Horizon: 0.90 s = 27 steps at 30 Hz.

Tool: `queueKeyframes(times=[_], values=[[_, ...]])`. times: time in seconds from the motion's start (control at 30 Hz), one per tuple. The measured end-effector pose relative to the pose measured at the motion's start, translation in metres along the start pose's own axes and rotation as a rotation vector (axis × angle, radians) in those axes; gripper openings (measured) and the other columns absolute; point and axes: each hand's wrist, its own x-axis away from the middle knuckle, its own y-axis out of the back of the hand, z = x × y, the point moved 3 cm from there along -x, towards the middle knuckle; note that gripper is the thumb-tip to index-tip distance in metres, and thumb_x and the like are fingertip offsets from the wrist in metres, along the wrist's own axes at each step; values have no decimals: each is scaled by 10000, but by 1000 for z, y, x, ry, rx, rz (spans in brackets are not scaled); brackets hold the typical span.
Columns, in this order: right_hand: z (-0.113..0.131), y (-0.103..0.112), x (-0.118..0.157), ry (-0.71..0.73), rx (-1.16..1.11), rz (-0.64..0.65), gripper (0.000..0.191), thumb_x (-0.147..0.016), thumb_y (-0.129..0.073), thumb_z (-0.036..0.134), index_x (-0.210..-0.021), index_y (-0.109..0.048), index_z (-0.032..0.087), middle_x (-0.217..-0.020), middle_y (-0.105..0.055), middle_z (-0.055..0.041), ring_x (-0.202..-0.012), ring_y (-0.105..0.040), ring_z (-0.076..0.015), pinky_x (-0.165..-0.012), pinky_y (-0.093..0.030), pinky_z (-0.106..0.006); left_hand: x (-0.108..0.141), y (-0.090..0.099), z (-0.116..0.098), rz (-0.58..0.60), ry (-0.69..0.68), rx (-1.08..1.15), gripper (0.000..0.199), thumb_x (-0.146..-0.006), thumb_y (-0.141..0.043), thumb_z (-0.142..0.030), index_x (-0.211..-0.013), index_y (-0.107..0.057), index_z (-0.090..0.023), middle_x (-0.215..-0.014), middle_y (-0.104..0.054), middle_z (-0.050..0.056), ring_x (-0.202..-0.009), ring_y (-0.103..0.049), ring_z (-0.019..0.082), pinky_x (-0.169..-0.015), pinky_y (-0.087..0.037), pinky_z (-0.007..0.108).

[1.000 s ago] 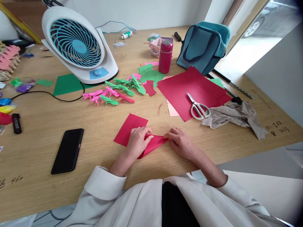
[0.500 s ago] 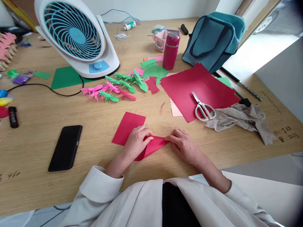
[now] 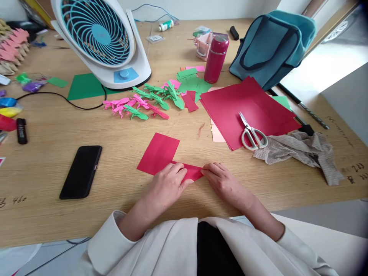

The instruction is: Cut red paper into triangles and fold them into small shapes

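A folded piece of red paper lies on the table between my hands, its fold flat and its right end narrowed to a point. My left hand covers its left part, fingers closed over it and thumb along the near edge. With finger and thumb, my right hand pinches the right-hand corner. Just beyond my left hand rests a flat red paper sheet, partly touching the folded one. Scissors with white handles sit on a stack of larger red sheets to the right.
Pink and green folded paper figures lie farther back, near a fan. A black phone is at left. Behind the stack stand a red flask and a blue bag. A crumpled cloth lies at right.
The red paper's raised, curled flap is now pressed flat. My left hand has moved slightly right and down over it; my right hand keeps its corner. The view has shifted slightly.
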Motion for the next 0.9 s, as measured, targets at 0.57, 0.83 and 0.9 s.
queueKeyframes(times=[0.57, 0.83, 0.9], values=[[6, -8, -9, 24, 27, -18, 296, -986, -424, 107, -1202, -617, 169, -1072, -602, -134, -916, -552, -247, -825, -527, -428, 17, -11, -14, -29, -44, -133, 357, -953, -566, -316, -1265, -631, -156, -1331, -651, 99, -1092, -610, 250, -987, -496, 372], [7, -9, -8, 13, 69, -6, 296, -994, -426, 120, -1229, -602, 151, -1107, -595, -139, -940, -548, -250, -851, -526, -431, 21, -14, -18, 51, -28, -145, 446, -922, -619, -338, -1346, -575, -205, -1423, -580, 65, -1198, -557, 289, -982, -502, 404], [8, -9, -8, 9, 71, -10, 297, -992, -429, 120, -1230, -603, 150, -1107, -597, -142, -944, -550, -253, -850, -530, -435, 22, -13, -19, 56, -34, -161, 463, -911, -637, -337, -1355, -569, -227, -1421, -582, 57, -1200, -559, 295, -974, -511, 410]])
